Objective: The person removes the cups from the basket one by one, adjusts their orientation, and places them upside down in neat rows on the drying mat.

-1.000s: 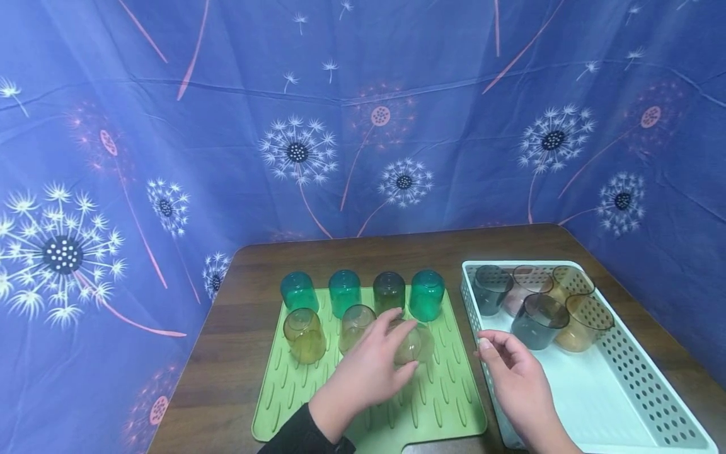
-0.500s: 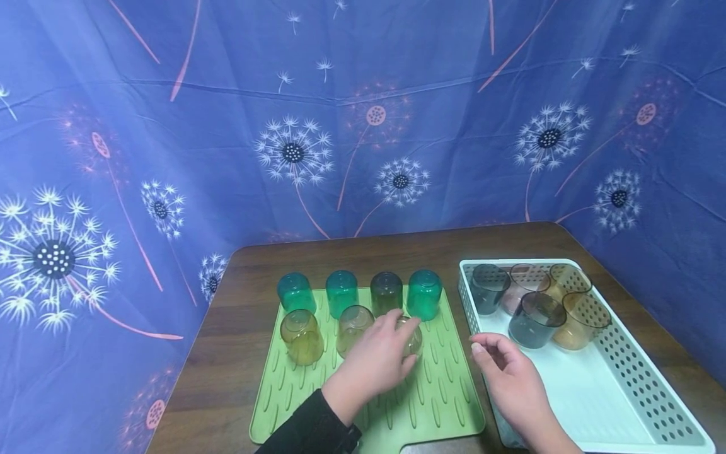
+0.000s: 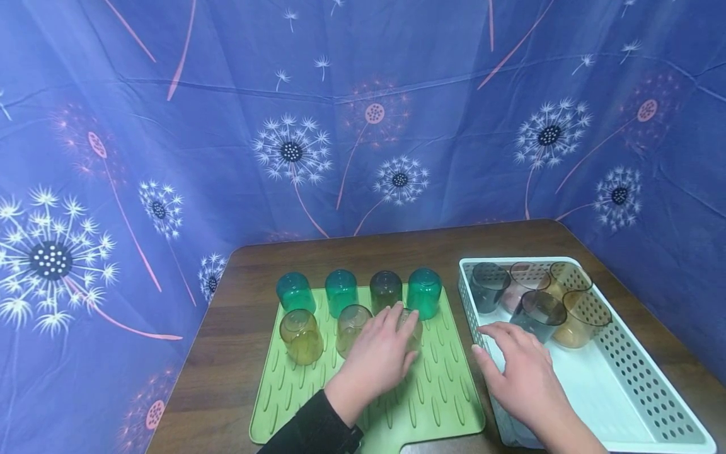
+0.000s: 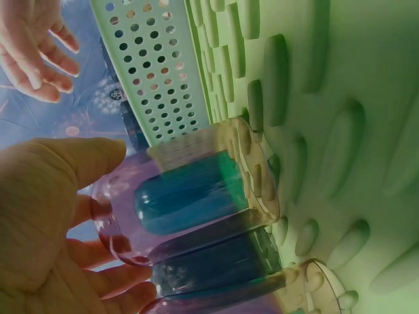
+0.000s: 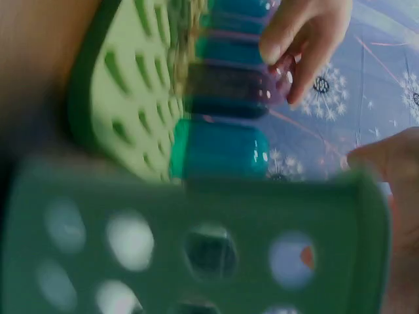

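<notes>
My left hand [image 3: 377,353] grips an upside-down clear drinking glass [image 3: 415,334] by its base, with the thumb on one side and fingers on the other. In the left wrist view that glass [image 4: 190,196] stands rim down on a green ribbed drying mat [image 3: 283,410]. Left of it are a pale glass [image 3: 348,328] and an amber glass [image 3: 301,340], both upside down. Behind them stand teal glasses [image 3: 295,293] and one dark grey glass [image 3: 386,289]. My right hand [image 3: 524,372] is over the left side of a pale mint basket [image 3: 652,378], fingers extended and holding nothing.
Several upright glasses stand at the basket's far end, among them a smoky grey one [image 3: 535,315] and an amber one [image 3: 584,321]. The basket has perforated raised walls. A brown wooden table [image 3: 210,353] bears everything, and a blue dandelion-print cloth [image 3: 340,157] hangs behind.
The clear glass in my left hand has shifted slightly left and back on the mat. My right hand has straightened its fingers and moved slightly over the basket.
</notes>
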Demonstrator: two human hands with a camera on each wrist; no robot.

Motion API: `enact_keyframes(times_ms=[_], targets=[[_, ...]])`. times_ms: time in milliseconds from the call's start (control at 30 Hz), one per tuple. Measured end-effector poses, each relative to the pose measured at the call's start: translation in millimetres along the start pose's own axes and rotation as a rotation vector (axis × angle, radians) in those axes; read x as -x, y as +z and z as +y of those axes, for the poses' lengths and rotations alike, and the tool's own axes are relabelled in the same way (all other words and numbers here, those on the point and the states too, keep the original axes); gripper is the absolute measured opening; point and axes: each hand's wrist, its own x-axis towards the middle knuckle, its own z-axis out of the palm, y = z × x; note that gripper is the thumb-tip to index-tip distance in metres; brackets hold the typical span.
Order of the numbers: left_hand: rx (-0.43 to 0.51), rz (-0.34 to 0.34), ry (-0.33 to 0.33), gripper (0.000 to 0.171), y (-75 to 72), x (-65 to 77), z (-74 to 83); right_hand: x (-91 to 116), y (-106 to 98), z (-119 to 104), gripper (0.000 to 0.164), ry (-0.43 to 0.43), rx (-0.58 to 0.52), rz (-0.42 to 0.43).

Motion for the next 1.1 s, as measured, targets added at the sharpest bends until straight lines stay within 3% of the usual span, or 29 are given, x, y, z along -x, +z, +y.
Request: enact_keyframes(times_ms=[200,333,500,667,833,1100], targets=[[-0.029,0.009,-0.006,0.067,0.7,1.2,0.0,-20,-19,27,0.044,0.062,0.109,-0.094],[-0.030,0.009,-0.010,0.066,1.7,2.5,0.0,-34,-24,46,0.058,0.116,0.183,-0.224],[-0.023,0.002,-0.012,0.066,1.3,4.3,0.3,-36,-27,54,0.077,0.152,0.238,-0.401],[-0.020,0.017,-0.010,0.066,0.6,4.4,-0.7,-36,-36,48,0.080,0.154,0.249,-0.433],[-0.022,0.020,-0.009,0.066,0.8,4.4,-2.6,-52,-51,45,0.082,0.179,0.269,-0.480],[-0.011,-0.001,-0.016,0.068,2.4,5.8,-4.0,-81,-50,74,0.083,0.186,0.346,-0.562]])
